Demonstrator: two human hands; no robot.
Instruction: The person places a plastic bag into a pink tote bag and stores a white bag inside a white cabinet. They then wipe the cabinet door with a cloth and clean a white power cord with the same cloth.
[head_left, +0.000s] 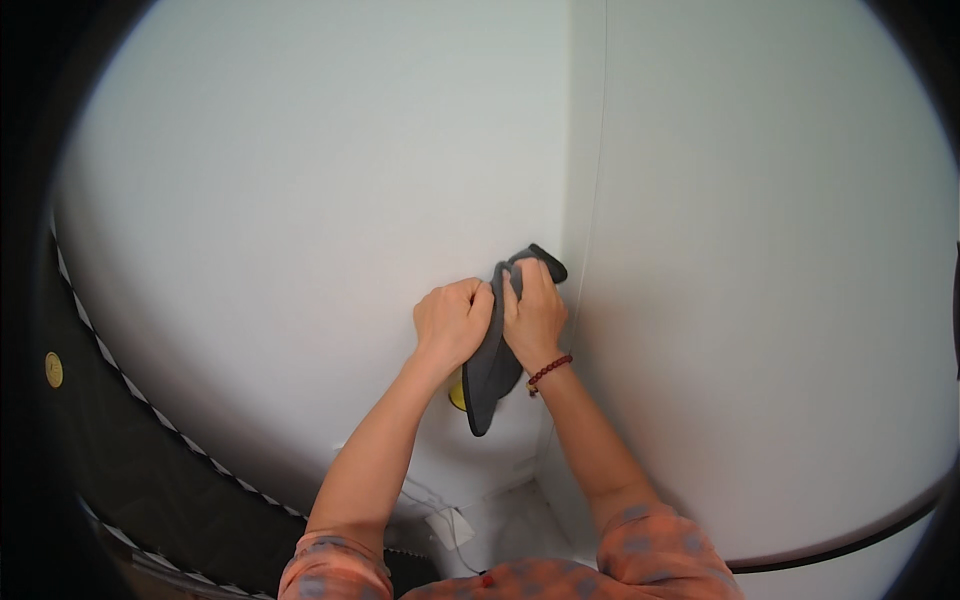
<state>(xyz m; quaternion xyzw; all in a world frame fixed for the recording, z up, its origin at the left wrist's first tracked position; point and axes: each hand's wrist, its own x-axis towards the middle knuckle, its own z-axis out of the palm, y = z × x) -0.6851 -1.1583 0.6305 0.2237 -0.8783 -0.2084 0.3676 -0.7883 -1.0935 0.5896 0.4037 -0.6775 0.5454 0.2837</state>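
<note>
A dark grey cloth (487, 375) with a black edge is bunched between my two hands, in front of the wall near its corner. My left hand (452, 315) grips the cloth from the left side. My right hand (535, 311), with a dark red bead bracelet (551, 367) at the wrist, grips its upper part. One black-edged end of the cloth sticks out above my right hand, and the rest hangs down. Part of a yellow thing (457, 395) shows behind the hanging cloth; what it is cannot be told.
Pale walls (337, 187) meet at a corner just right of my hands, with a thin line (600, 150) running down there. A dark quilted item with light edging (150, 450) lies at the lower left. Low down are a white box (451, 528) and a thin cable (463, 559).
</note>
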